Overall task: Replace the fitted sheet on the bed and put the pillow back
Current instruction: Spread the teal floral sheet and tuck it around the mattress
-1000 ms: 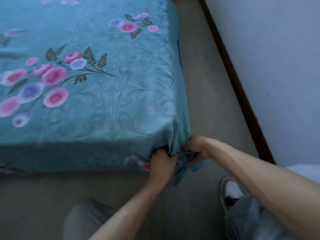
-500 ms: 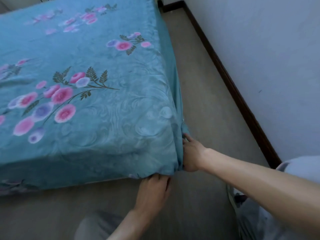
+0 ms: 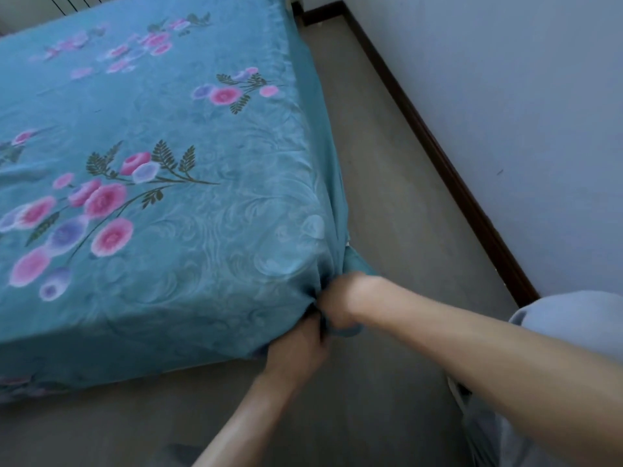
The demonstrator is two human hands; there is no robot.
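Gripping bunched teal fabric at the bed's near corner, the left hand (image 3: pixel 296 348) and right hand (image 3: pixel 340 305) both curl tightly round the fitted sheet (image 3: pixel 202 214), which lies spread over the mattress top.

Home bedroom: bed (image 3: pixel 276 35), floral sheet (image 3: pixel 202 230)

The sheet (image 3: pixel 188 203) is teal with a faint swirl pattern, scattered with pink and lilac flowers on dark green ferny stems; the floor (image 3: pixel 397 210) is dull beige, the skirting board (image 3: pixel 435 143) dark brown, the wall (image 3: pixel 505 79) pale grey-blue
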